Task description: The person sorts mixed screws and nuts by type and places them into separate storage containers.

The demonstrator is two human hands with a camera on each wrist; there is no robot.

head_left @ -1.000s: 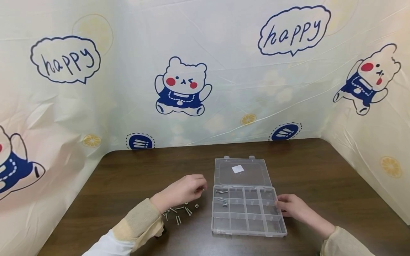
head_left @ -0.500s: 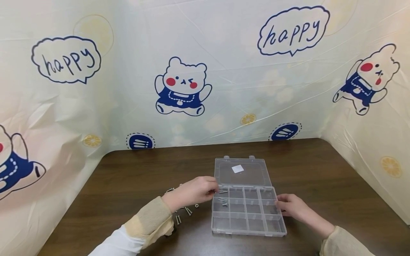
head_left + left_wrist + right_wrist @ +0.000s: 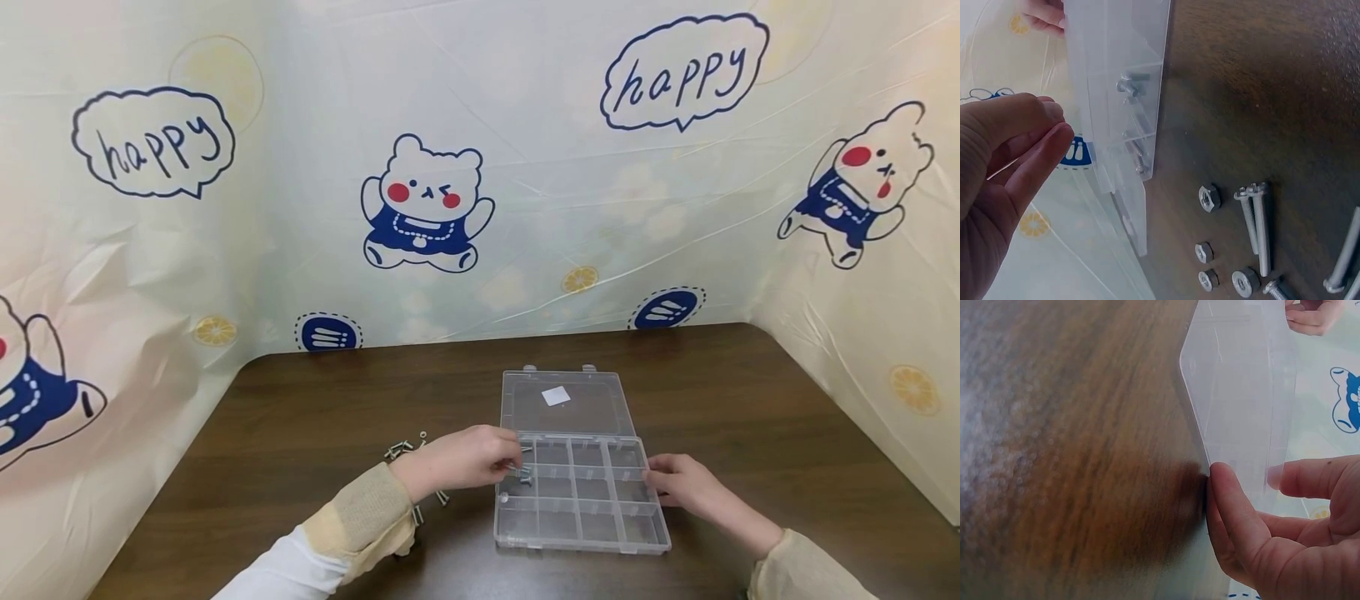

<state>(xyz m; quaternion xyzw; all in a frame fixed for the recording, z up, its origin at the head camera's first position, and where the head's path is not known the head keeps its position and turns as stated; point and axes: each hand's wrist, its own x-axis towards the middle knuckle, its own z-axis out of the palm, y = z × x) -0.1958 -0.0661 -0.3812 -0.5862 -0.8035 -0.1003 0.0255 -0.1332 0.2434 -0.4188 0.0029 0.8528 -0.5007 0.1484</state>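
Dark wood-grain tabletop (image 3: 337,392), rounded far corners, shine at near edge. Pale sheet (image 3: 525,208) hangs behind and at both sides: blue-outlined bears (image 3: 427,221), "happy" bubbles (image 3: 157,143), lemon slices (image 3: 581,279).

Clear plastic box (image 3: 595,527) right of tabletop centre; lid (image 3: 581,419) laid back, white paper square (image 3: 556,396) on it. Bolts (image 3: 526,477) in its left column; loose bolts (image 3: 1262,228) and nuts (image 3: 1209,197) left of box.

Left hand (image 3: 474,456) above left column, fingers (image 3: 1025,115) curled, tips nearly together, nothing visible between. Right hand (image 3: 681,481): fingers grip box's right edge.
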